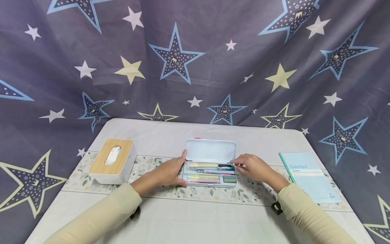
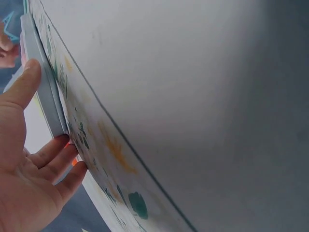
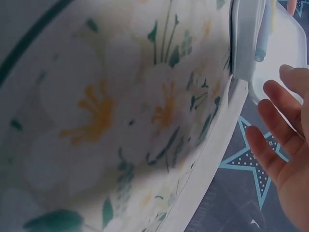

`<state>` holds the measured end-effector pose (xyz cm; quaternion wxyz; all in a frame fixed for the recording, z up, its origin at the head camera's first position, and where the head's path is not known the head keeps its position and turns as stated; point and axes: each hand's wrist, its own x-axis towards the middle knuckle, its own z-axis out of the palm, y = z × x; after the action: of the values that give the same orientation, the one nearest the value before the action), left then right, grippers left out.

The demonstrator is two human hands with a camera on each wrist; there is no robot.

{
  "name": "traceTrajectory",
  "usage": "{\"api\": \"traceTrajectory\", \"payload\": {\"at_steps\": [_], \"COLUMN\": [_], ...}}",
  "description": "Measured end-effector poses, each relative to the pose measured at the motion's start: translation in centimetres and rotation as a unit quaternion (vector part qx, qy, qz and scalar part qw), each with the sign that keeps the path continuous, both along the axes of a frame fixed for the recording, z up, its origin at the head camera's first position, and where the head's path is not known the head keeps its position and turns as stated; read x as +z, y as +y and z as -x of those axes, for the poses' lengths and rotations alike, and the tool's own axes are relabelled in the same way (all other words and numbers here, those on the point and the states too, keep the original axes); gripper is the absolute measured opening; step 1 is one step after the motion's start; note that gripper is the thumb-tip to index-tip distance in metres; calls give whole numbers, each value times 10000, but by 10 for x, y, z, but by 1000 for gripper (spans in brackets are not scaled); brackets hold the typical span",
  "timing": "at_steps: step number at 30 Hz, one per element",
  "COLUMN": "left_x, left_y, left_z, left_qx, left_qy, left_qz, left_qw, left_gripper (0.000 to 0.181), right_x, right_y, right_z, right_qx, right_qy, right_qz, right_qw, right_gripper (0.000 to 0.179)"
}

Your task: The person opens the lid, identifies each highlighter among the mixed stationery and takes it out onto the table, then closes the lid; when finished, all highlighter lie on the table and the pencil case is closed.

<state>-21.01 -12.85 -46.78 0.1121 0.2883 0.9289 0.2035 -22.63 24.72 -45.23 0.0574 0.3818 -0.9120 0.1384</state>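
Note:
A pale blue pencil case lies open at the middle of the table, its lid tilted back. Inside are several pens and highlighters, with small green blocks in the right compartment. My left hand holds the case's left end, thumb at the front corner and fingers toward the hinge. In the left wrist view, the thumb presses along the case's side. Beside the right hinge corner is my right hand, its loosely bent fingers near the lid and holding nothing.
A white tissue box with a wooden top stands on the left. On the right lies a light blue notebook marked Gambit. Something red peeks out behind the lid. A star-patterned curtain hangs behind the table.

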Motion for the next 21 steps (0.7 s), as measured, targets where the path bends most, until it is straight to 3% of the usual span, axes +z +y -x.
{"api": "traceTrajectory", "payload": {"at_steps": [8, 21], "left_x": [-2, -3], "left_y": [-2, -2], "left_z": [1, 1], "left_qx": [-56, -63], "left_qy": [52, 125], "left_qz": [4, 52], "left_qw": [10000, 9999], "left_gripper": [131, 130], "right_x": [-2, -8], "right_y": [-5, -6], "right_z": [-2, -1], "right_qx": [298, 500], "right_qy": [-354, -264], "right_qz": [-160, -384], "right_qw": [9988, 9977], "right_gripper": [29, 29]}}
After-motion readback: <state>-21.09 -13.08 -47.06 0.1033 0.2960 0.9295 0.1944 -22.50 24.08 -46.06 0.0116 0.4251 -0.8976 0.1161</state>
